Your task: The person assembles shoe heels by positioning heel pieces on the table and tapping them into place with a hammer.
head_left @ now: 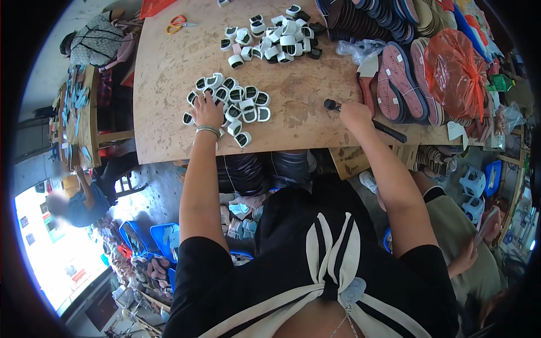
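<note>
My left hand (208,111) rests on the near pile of small white loop-shaped pieces with dark insides (248,105). Its fingers look spread over them, though the pieces partly hide the tips. In my right hand (356,115) is a hammer (390,132), gripped near its small dark head. The black handle points down and right toward the table's front edge. A second heap of similar white pieces (287,40), some of them black, lies farther back on the wooden table (169,67).
Orange-handled scissors (177,24) lie at the back left. On the right are pink insoles (393,84), a red plastic bag (455,70) and stacked soles (360,25). One person sits close on my right (468,242); others are at the left.
</note>
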The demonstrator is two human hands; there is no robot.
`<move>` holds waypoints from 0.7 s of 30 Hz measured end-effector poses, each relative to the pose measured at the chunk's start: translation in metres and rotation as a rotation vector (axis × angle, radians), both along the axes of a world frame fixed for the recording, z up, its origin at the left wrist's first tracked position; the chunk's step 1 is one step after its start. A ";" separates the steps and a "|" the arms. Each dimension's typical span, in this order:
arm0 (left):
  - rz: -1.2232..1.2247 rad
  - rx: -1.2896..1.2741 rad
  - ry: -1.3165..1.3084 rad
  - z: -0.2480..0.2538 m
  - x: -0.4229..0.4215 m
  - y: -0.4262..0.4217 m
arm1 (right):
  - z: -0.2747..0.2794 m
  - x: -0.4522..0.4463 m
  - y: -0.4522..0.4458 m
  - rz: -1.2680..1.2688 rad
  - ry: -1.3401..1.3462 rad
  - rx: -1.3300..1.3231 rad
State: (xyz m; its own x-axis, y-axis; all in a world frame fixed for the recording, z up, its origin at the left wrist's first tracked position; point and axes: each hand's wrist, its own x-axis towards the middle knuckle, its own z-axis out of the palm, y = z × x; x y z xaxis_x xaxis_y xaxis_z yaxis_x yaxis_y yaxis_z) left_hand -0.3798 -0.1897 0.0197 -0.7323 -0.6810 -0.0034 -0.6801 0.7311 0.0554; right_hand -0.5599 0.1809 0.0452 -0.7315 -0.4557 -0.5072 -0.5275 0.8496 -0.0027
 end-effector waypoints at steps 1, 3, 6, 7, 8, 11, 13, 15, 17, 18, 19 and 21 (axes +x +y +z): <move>-0.001 -0.001 -0.080 -0.001 -0.006 -0.002 | -0.004 -0.001 0.001 -0.005 0.002 -0.004; 0.032 0.017 -0.102 0.001 -0.028 -0.004 | -0.008 0.000 0.002 -0.006 0.017 -0.013; -0.120 0.105 0.119 0.001 -0.077 0.008 | -0.005 0.003 0.002 -0.012 -0.006 -0.015; -0.233 0.103 0.223 0.002 -0.102 0.016 | -0.003 0.004 0.001 -0.017 -0.018 -0.017; -0.318 0.137 0.271 0.008 -0.128 0.026 | -0.001 0.004 0.001 -0.021 -0.029 -0.019; -0.483 0.201 0.385 0.015 -0.202 0.056 | -0.006 0.004 0.000 -0.042 -0.015 -0.056; -0.520 0.138 0.305 0.030 -0.235 0.079 | -0.011 0.005 0.000 -0.070 -0.005 -0.073; -0.574 -0.016 0.206 0.033 -0.254 0.091 | -0.014 0.007 0.000 -0.089 0.001 -0.093; -0.588 0.002 0.043 0.031 -0.264 0.088 | -0.013 0.009 0.002 -0.106 0.004 -0.116; -0.596 0.011 -0.042 0.038 -0.266 0.088 | -0.012 0.010 0.003 -0.114 -0.005 -0.119; -0.615 -0.018 0.007 0.042 -0.265 0.087 | -0.010 0.009 0.004 -0.121 -0.015 -0.124; -0.641 0.016 0.090 0.043 -0.260 0.083 | -0.007 0.009 0.005 -0.122 -0.014 -0.143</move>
